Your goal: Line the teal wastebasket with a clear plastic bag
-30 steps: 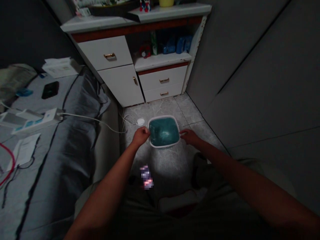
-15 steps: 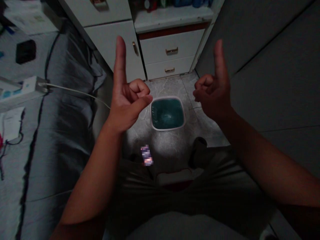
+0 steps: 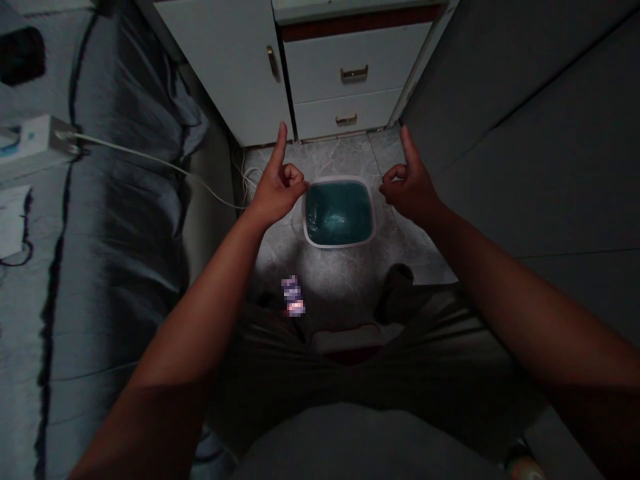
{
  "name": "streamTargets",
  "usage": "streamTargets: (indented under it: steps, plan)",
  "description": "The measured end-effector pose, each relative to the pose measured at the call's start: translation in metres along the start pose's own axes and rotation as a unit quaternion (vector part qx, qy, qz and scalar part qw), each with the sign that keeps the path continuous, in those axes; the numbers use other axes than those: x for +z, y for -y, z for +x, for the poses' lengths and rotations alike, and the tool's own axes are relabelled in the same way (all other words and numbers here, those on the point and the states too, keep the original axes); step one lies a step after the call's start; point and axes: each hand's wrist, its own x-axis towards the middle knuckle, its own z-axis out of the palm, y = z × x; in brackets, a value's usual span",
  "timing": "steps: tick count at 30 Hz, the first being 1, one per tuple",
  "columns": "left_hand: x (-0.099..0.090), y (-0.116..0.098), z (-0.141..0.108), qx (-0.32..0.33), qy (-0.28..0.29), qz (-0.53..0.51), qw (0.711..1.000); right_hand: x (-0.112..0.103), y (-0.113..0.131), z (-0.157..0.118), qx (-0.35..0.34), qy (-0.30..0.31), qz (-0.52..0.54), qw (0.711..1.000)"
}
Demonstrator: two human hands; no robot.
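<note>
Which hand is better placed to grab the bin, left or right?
Probably the left: the left hand is right at the rim of the bin, its thumb almost touching it. The right hand is slightly farther out. Neither holds anything.

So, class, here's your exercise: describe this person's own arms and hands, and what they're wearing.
The left hand and right hand are bare and ungloved, and the forearms show no sleeves. The person wears a grey top and dim olive-grey trousers.
</note>
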Motion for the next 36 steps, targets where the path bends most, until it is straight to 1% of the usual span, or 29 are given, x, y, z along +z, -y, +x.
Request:
streamTargets:
  steps: [3,4,5,6,7,8,10,11,13,15,17,21,26,29,33,36]
  plan:
    - [-0.003,-0.003,-0.005,-0.01,0.024,0.032,0.999,0.004,-0.007,-0.001,0.009,-0.006,-0.035,0.999]
    - [-0.005,-0.004,-0.007,-0.017,0.042,0.055,0.997,0.006,-0.009,-0.002,0.013,0.007,-0.059,0.998]
    - [-0.007,-0.005,-0.011,-0.026,0.066,0.083,0.994,0.008,-0.011,-0.004,0.016,0.037,-0.09,0.995]
    - [-0.009,-0.006,-0.014,-0.037,0.096,0.118,0.988,0.011,-0.013,-0.007,0.019,0.082,-0.125,0.989]
    - [-0.01,-0.007,-0.018,-0.048,0.129,0.158,0.978,0.015,-0.015,-0.01,0.022,0.141,-0.159,0.977]
    - [-0.012,-0.007,-0.022,-0.06,0.165,0.2,0.964,0.019,-0.017,-0.015,0.024,0.205,-0.189,0.96]
    - [-0.014,-0.006,-0.029,-0.088,0.239,0.285,0.924,0.031,-0.02,-0.026,0.021,0.323,-0.234,0.917]
    - [-0.015,-0.005,-0.032,-0.108,0.272,0.324,0.9,0.037,-0.022,-0.033,0.019,0.368,-0.252,0.895]
    - [-0.016,-0.002,-0.037,-0.157,0.323,0.386,0.85,0.049,-0.024,-0.044,0.01,0.421,-0.285,0.861]
    - [-0.017,0.001,-0.039,-0.2,0.35,0.424,0.811,0.057,-0.025,-0.052,0.001,0.434,-0.316,0.844]
    - [-0.017,0.002,-0.041,-0.215,0.364,0.434,0.796,0.061,-0.026,-0.056,-0.008,0.428,-0.335,0.84]
    - [-0.018,0.0,-0.042,-0.219,0.371,0.413,0.803,0.063,-0.028,-0.058,-0.021,0.431,-0.337,0.837]
    - [-0.023,0.001,-0.042,-0.221,0.369,0.401,0.809,0.065,-0.034,-0.061,-0.01,0.45,-0.373,0.812]
    - [-0.027,0.002,-0.041,-0.223,0.374,0.392,0.81,0.065,-0.034,-0.061,-0.005,0.456,-0.384,0.803]
    - [-0.034,-0.001,-0.039,-0.219,0.374,0.393,0.811,0.061,-0.027,-0.058,0.009,0.458,-0.377,0.805]
    - [-0.039,-0.005,-0.038,-0.217,0.359,0.401,0.815,0.053,-0.018,-0.053,0.007,0.463,-0.358,0.81]
